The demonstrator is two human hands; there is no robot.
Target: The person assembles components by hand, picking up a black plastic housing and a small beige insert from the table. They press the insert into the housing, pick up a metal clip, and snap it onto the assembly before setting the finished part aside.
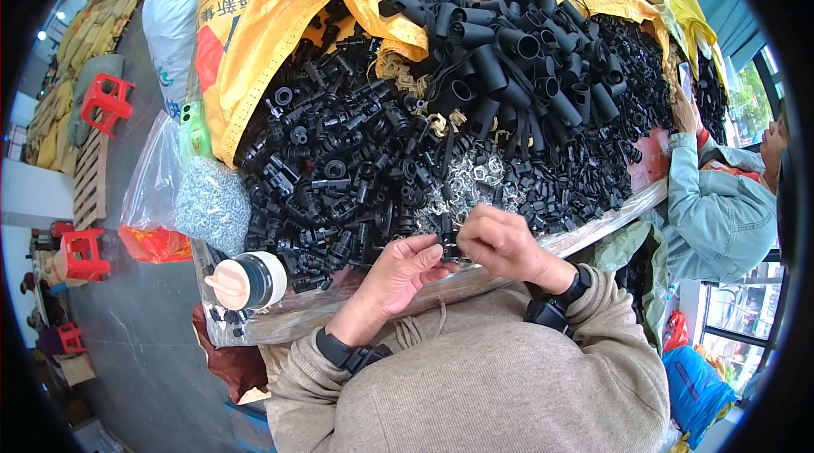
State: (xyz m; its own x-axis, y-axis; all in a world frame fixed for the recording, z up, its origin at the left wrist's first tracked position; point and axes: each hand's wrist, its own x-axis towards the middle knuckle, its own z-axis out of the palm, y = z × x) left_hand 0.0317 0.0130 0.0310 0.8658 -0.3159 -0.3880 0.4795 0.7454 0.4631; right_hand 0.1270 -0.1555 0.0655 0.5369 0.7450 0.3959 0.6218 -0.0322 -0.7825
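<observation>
Two of mine: left hand [400, 273], fingers loosely bent, and right hand [506, 243], fingers curled in, both just nearside of the silver metal pieces [487, 170]; whether either grasps a part I cannot tell. Beyond those pieces, black tubes [489, 69]; left of them, black plastic fittings [336, 169].

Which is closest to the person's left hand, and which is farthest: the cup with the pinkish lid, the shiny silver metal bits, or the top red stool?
From the left hand, nearest first:
1. Silver metal bits: just beyond the hands, among black parts.
2. Cup: to the left, at the table's corner.
3. Red stool: far left, across the floor.
</observation>
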